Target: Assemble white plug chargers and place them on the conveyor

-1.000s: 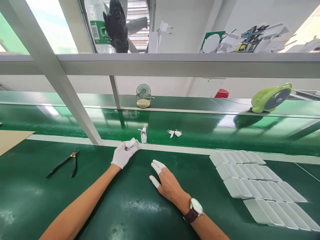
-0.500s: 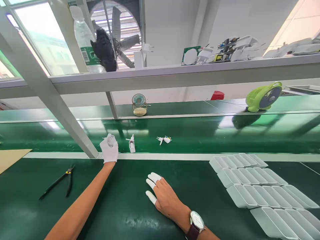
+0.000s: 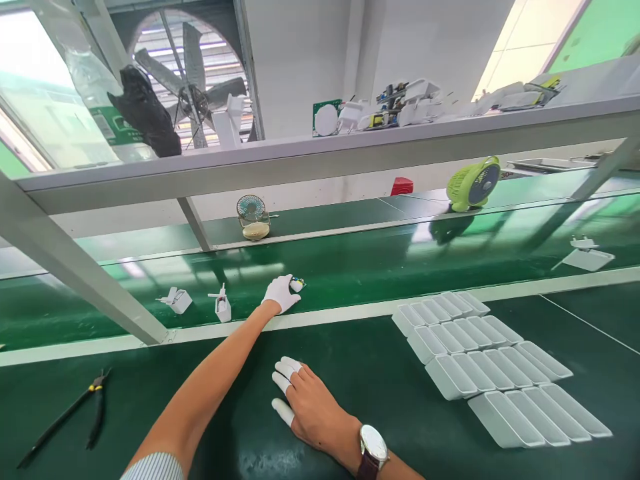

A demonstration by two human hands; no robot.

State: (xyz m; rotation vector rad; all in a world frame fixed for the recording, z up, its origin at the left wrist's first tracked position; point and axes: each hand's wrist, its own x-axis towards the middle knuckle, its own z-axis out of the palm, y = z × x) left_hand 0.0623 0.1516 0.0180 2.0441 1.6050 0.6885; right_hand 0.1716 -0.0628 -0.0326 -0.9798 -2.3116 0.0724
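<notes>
So our left hand (image 3: 281,295) is at full stretch, arm slanting up from 7 o'clock out of a striped sleeve (image 3: 154,467), wrist past the white edging (image 3: 360,312) and over the glossy green strip (image 3: 350,267). Glove back is up, thumb standing off from the fingers, with a small electronic part (image 3: 298,285) right at the fingertips, about 2 o'clock. Honestly we can't tell if we're pinching it or just touching.

Our right hand (image 3: 317,410) sits nearer us, around 5 o'clock from the left, palm down over the counter (image 3: 245,393), fingers loosely curved and thumb apart, nothing in it. White covers on the fingertips, watch (image 3: 374,443) on the wrist.

Further out from the left hand: two white housings, one near (image 3: 223,309) and one farther (image 3: 181,301), at 9 o'clock, pliers (image 3: 97,413) lying at 8, white trays (image 3: 450,379) toward 4.
</notes>
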